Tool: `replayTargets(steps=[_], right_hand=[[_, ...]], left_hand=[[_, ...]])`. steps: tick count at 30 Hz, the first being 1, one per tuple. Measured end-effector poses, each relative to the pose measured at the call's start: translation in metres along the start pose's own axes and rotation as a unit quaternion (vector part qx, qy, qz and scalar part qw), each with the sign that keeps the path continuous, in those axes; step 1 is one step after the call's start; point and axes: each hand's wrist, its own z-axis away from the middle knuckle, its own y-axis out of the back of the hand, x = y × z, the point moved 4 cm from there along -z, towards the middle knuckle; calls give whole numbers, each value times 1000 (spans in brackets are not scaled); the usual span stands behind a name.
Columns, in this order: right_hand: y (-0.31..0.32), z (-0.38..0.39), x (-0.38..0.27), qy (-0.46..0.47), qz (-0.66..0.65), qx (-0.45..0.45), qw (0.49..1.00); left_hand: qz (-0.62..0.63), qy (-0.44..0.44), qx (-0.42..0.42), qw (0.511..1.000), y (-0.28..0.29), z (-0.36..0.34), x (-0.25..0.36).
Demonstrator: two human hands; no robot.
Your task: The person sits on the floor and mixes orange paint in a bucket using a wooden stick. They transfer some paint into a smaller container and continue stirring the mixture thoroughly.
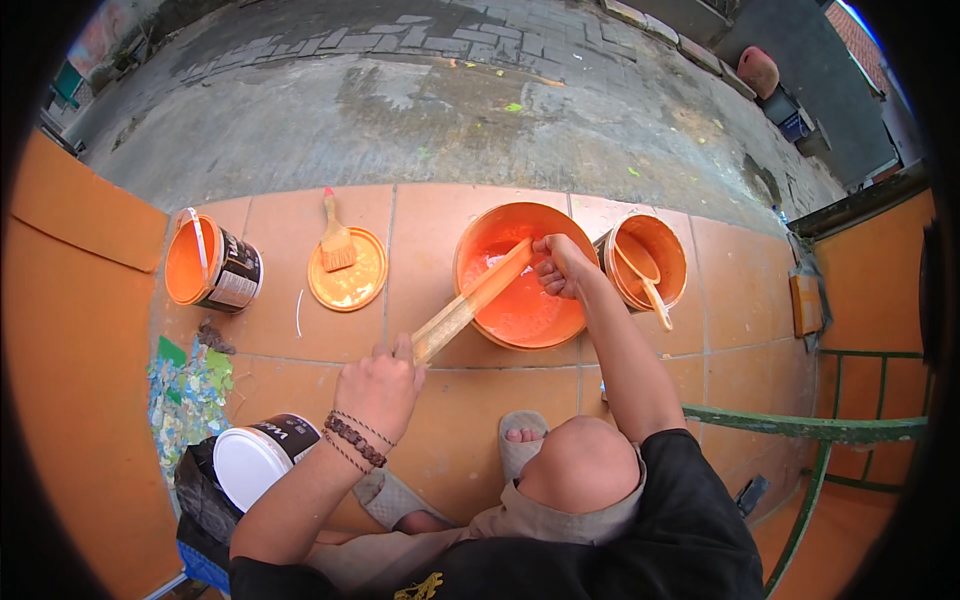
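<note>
My left hand [380, 388] is closed around the bare lower end of a flat wooden stick [446, 324]. The stick's upper part is coated in orange paint and slants over a wide bucket [518, 214] of wet orange paint. At the coated tip, my right hand [562, 268] is closed with its fingers against the stick; its exact hold there is partly hidden. Right of the bucket stands an orange-stained paint can [678, 250] with a long-handled scoop [652, 294] in it. On the left, a paintbrush [338, 245] rests across a paint-covered round lid [362, 283].
A tipped-looking paint can [238, 272] stands far left, near multicoloured flakes [185, 395]. A white-lidded can [250, 470] sits by my left forearm, beside a black bag [200, 485]. A green metal rail [750, 422] crosses at right. Beyond the tiles [420, 240] lies grey concrete [350, 130].
</note>
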Motion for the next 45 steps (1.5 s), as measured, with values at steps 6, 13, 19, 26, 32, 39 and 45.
replayTargets(steps=[6,13,19,26,32,39,45], right_hand=[[11,39,15,74,167,54,982],[-28,84,44,325,675,119,651],[-27,78,54,347,711,159,591],[-54,84,60,309,798,116,504],[-61,83,58,333,806,117,475],[-47,70,48,358,814,140,436],[-33,59,36,365,820,154,414]], left_hand=[[-75,-25,121,990,-1,-2,23],[-219,40,138,965,-11,-17,43],[-242,60,122,961,-26,-17,47],[-256,62,71,962,-29,-18,49],[-246,56,44,967,-27,-21,48],[-238,42,88,966,-28,-21,42],[-192,55,77,977,-35,-21,36]])
